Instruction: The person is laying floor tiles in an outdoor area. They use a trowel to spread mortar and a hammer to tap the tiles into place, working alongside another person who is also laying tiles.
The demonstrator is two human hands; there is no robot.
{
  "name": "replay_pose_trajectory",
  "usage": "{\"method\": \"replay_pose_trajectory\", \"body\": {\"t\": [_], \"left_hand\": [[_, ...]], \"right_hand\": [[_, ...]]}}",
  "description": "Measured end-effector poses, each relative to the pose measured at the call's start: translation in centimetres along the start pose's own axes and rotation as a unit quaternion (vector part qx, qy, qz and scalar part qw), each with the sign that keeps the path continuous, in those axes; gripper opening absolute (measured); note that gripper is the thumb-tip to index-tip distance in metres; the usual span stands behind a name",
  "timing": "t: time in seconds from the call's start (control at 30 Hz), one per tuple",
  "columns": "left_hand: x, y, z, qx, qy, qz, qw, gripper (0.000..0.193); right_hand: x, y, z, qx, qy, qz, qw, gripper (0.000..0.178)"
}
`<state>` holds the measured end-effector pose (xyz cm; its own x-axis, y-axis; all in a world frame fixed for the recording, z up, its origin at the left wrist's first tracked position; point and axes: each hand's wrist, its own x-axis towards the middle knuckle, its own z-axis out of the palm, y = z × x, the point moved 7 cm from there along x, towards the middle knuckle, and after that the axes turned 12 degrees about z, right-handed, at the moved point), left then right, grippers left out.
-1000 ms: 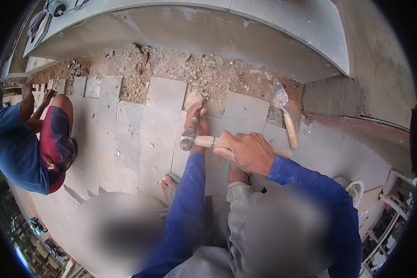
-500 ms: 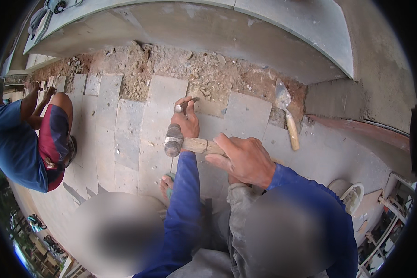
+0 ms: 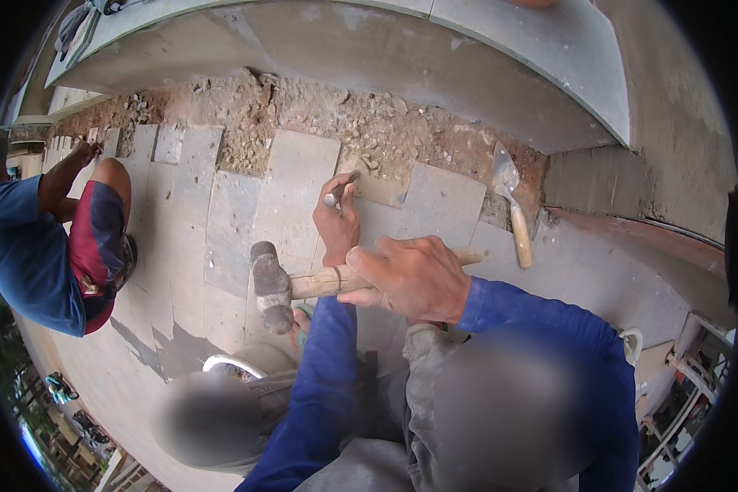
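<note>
My left hand (image 3: 336, 223) is closed around a short metal chisel (image 3: 332, 199), whose round struck end faces me. The chisel's far end lies by the edge of a grey stone slab (image 3: 297, 176), where the paving meets broken rubble. My right hand (image 3: 414, 279) grips the wooden handle of a hammer (image 3: 271, 287). The hammer's heavy, two-faced steel head hangs over my left forearm's outer side, apart from the chisel. A pointed trowel (image 3: 519, 225) with a wooden handle lies on the slabs to the right, its blade toward the rubble.
A strip of rubble and soil (image 3: 303, 107) runs below a concrete ledge (image 3: 344, 53). At the left a co-worker (image 3: 33, 246) in a blue shirt crouches on the paving. Pale bucket rims show at my left (image 3: 236, 362) and right (image 3: 634, 344).
My right hand has drawn the hammer left and back toward me, away from the chisel. My left hand keeps the chisel in about the same place. The co-worker's hands have shifted slightly.
</note>
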<state>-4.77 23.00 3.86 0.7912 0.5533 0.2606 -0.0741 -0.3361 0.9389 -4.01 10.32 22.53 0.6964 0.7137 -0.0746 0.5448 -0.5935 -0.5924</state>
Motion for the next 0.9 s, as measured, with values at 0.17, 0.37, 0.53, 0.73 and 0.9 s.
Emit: {"method": "replay_pose_trajectory", "body": {"t": [0.17,0.37,0.53,0.73,0.9], "left_hand": [[-0.6,-1.3,-0.9,-0.066,0.034,0.051,0.996,0.015],[-0.2,0.4,-0.1,0.004,-0.025,0.001,1.0,0.015],[-0.3,-0.7,-0.8,-0.006,-0.003,0.02,1.0,0.016],[-0.9,-1.1,-0.1,-0.039,-0.011,0.016,0.999,0.018],[-1.1,-1.6,-0.9,-0.03,0.023,0.037,0.999,0.016]], "right_hand": [[2.0,1.6,1.0,-0.093,-0.043,0.105,0.989,0.045],[-0.1,1.2,1.2,-0.039,-0.05,-0.001,0.998,0.045],[0.3,-0.2,0.9,-0.053,-0.062,0.049,0.995,0.043],[0.2,4.6,2.8,-0.094,-0.081,0.128,0.984,0.045],[-0.8,-0.9,1.4,-0.024,-0.041,-0.008,0.999,0.046]]}}
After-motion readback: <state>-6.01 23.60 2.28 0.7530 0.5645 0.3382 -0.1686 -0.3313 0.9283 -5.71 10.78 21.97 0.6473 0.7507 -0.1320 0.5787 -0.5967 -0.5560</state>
